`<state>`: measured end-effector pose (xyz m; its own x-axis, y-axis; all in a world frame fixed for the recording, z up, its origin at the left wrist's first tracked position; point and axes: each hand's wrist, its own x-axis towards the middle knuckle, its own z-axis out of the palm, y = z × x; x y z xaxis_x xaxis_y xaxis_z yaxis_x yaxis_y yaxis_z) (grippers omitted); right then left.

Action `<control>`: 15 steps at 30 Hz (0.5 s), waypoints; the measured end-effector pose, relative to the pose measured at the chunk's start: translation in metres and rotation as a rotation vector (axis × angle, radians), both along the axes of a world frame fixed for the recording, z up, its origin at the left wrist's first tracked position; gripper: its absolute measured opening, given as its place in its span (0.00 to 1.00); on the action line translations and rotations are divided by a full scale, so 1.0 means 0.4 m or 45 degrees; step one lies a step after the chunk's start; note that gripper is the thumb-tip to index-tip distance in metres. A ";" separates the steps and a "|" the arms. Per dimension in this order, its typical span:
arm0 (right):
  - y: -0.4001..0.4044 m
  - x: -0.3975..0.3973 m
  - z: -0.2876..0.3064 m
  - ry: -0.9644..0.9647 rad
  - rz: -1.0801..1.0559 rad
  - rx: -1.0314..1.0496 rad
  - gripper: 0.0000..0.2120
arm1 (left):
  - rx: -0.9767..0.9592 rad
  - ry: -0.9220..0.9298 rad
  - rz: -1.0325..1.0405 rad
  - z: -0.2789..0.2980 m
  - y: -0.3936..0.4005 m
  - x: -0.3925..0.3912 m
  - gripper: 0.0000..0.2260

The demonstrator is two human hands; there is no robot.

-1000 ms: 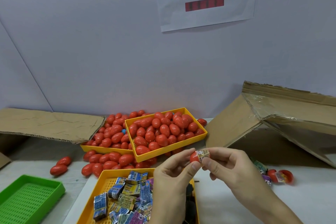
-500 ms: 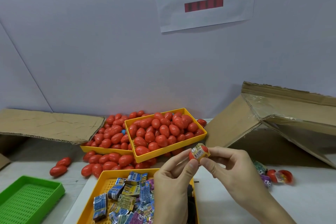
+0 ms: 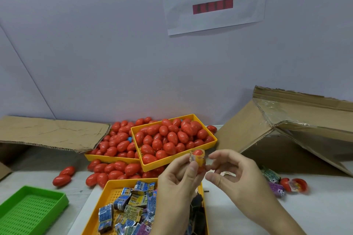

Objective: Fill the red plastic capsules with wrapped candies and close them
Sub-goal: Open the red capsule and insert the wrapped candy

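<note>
Holding the red capsule [image 3: 198,159] with your left hand [image 3: 177,183], thumb and fingers pinching it above the near yellow tray [image 3: 107,202] of wrapped candies [image 3: 131,208]. Capsule has a yellow wrapper around it, detail blurred, likely a candy. Your right hand [image 3: 235,179] sits just beside it, fingers loosely curled, gripping nothing. Closed capsules [image 3: 168,139] fill the far tray [image 3: 191,156].

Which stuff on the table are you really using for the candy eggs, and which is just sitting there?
Used for the job:
- left hand holding a red capsule
- right hand
- wrapped candies in the near yellow tray
- yellow tray of capsules

Just lying about:
- green tray
- cardboard box
- wall sign
</note>
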<state>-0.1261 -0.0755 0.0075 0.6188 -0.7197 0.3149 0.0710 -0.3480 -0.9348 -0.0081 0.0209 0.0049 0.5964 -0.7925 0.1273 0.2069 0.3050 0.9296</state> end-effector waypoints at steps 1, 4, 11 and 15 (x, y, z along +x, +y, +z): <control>0.008 0.008 -0.002 -0.001 -0.044 -0.036 0.15 | -0.001 0.047 -0.011 0.000 0.000 -0.003 0.13; 0.027 0.027 -0.006 -0.004 -0.232 -0.246 0.12 | -0.019 0.176 -0.061 0.000 -0.001 -0.012 0.19; 0.035 0.028 -0.005 -0.022 -0.337 -0.561 0.09 | -0.057 0.307 -0.119 -0.001 -0.001 -0.012 0.20; 0.043 0.037 -0.010 -0.028 -0.382 -0.579 0.13 | -0.063 0.315 -0.080 -0.001 -0.009 -0.011 0.12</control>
<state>-0.1115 -0.0582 0.0036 0.3972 -0.6520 0.6458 -0.0758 -0.7246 -0.6849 -0.0127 0.0175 0.0047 0.5643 -0.8252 0.0234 0.4461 0.3286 0.8325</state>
